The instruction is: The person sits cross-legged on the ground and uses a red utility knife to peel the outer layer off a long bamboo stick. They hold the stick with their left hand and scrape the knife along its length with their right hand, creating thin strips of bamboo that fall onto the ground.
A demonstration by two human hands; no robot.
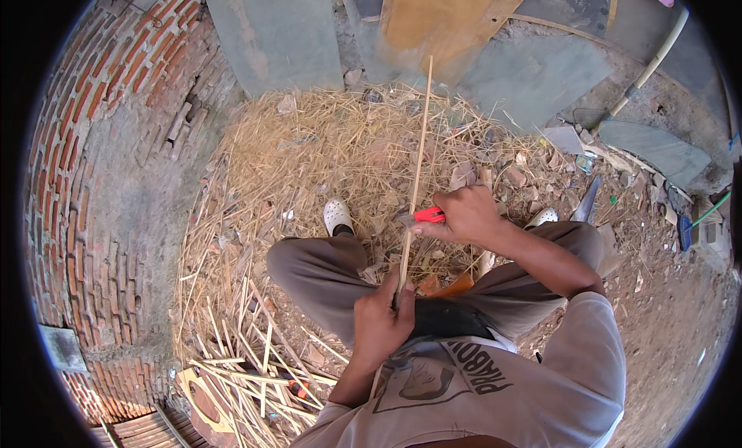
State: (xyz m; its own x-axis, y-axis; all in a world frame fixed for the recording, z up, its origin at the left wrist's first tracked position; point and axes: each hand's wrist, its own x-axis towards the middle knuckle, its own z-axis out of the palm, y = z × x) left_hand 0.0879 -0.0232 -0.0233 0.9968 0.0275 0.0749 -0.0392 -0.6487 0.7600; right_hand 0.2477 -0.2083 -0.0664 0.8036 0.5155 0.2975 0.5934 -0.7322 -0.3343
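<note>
A long, thin bamboo strip (421,151) stands nearly upright in front of me, its far end reaching toward the slabs. My left hand (382,317) is closed around its near end, close to my lap. In my right hand (470,215) is a red utility knife (430,215), gripped with the fingers wrapped around it. Its blade meets the strip partway along, and the right thumb lies close to the strip there. The exact depth of the blade's contact is too small to tell.
Many loose bamboo strips (263,375) lie heaped at lower left, with an orange-and-black object (296,388) among them. Shavings (325,143) and rubble cover the ground ahead. A brick wall (85,216) rises on the left; grey slabs (274,39) lean at the back.
</note>
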